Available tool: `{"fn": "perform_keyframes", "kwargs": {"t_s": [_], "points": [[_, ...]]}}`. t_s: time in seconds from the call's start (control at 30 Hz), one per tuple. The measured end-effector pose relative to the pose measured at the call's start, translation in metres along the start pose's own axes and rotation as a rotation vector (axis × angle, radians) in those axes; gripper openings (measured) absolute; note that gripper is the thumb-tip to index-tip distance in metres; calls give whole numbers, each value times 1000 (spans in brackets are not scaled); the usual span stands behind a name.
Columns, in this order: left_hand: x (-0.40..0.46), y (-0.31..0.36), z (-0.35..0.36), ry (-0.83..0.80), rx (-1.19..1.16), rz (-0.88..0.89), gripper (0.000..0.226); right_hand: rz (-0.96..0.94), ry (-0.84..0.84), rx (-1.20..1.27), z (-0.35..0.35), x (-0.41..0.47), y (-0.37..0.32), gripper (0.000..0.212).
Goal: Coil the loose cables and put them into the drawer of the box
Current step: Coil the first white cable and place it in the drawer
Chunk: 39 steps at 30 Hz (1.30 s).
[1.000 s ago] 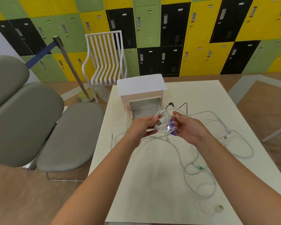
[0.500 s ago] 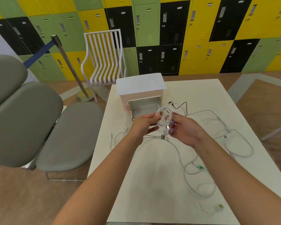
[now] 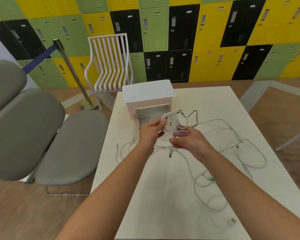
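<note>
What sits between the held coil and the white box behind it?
In the head view, only the open drawer of the white box lies there; the coil, pinched by the left hand, hangs just in front of it.

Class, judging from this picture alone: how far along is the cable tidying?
Done: the drawer is open; nothing visible inside. In hand: the left hand holds a white coil, the right hand pinches its tail. Left: loose white cables and a black cable on the table.

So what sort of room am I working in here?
Probably a locker room or staff break area: a wall of green, yellow and black lockers, a queue-barrier post, grey padded seats and a white table.
</note>
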<state>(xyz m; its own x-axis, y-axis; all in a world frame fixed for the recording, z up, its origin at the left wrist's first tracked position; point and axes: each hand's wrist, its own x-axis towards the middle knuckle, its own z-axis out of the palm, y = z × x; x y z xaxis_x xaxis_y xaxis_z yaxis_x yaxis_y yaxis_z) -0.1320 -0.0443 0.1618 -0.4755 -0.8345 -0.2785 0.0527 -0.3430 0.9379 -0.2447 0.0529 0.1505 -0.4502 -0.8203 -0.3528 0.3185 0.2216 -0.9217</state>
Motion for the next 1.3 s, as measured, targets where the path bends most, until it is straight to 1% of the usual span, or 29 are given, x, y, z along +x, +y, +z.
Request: {"fn": "perform_keyframes", "kwargs": {"t_s": [0.07,0.1,0.17,0.27,0.37,0.43,0.5,0.53,0.63,0.7,0.77,0.9,0.97,1.03,1.1,1.17,1.3], "points": [[2,2,-1,30,-26,16,30,39,13,-43,-2,-1,9,60],[3,3,-1,44,-38,25,31,51,14,-63,-3,-2,13,57],[5,6,-2,60,-51,46,32,63,23,-129,-7,-3,19,45],[7,12,-5,88,-103,54,32,94,54,-280,-11,-2,29,30],[9,15,-8,79,-120,60,33,89,74,-436,-12,-1,31,26],[7,13,-8,51,-99,62,33,65,-2,-509,-7,-1,25,31],[5,10,-8,28,-91,52,32,37,-93,-478,0,-2,15,32],[3,8,-7,15,-96,45,31,22,-105,-437,3,-3,9,31],[-3,6,-5,-50,-117,32,27,-14,-15,-337,13,-3,-6,31],[-5,4,-4,-65,-97,33,24,-80,39,-343,16,-2,-7,22],[-5,3,-5,-39,-83,38,22,-141,83,-379,16,-2,-5,15],[-1,4,-8,54,-118,69,17,-231,202,-490,10,0,3,13],[-1,3,-8,64,-140,73,22,-269,231,-556,9,2,5,12],[-2,2,-8,58,-169,42,29,-239,189,-505,11,1,3,13],[-2,2,-6,42,-198,1,32,-176,124,-334,14,1,0,13],[-4,2,-4,15,-218,-20,31,-121,100,-172,16,1,-2,20],[-7,-4,-2,-72,-195,-24,30,-83,133,-114,18,1,-7,34]]}}
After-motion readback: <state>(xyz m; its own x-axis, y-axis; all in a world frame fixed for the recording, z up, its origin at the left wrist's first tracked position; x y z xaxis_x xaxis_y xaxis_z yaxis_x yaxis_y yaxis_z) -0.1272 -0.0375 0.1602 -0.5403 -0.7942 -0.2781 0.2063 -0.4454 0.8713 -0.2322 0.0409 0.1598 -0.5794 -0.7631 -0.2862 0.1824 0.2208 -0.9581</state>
